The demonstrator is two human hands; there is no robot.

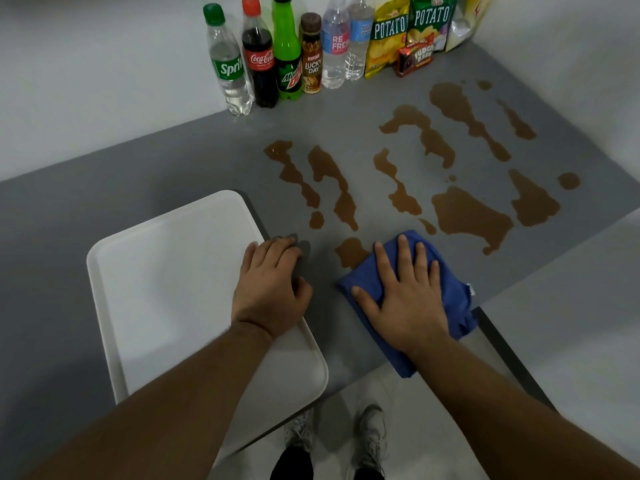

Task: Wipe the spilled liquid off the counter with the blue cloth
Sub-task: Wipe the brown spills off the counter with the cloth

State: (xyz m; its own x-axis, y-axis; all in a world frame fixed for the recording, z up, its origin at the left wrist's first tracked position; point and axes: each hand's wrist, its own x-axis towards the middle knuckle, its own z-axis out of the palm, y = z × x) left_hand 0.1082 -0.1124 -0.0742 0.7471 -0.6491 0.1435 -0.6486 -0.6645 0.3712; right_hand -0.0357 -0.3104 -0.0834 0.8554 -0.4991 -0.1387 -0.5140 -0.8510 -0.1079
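**Grey matte counter** (156, 174), seen from above, set into a corner of pale walls (86, 64). Brown spilled liquid (467, 216) lies in long streaks and pools across the middle and right of the surface.

The crumpled blue cloth (457, 299) sits at the near right of the counter, reaching its near edge. Its far left corner touches a small brown pool. The right hand (405, 296) lies flat on the cloth, fingers straight and spread, pressing down without curling round it.

The left hand (270, 285) rests on the right rim of a white rectangular plastic tray (156, 271) at the near left, fingers bent towards the counter. Whether it grips the rim cannot be told.

Along the far wall stand six plastic drink bottles (287, 53). To their right are yellow and green potato-chip bags (408, 32) and a red snack box (414, 60). Pale floor (571, 341) and two grey shoes (370, 434) show below the near edge.
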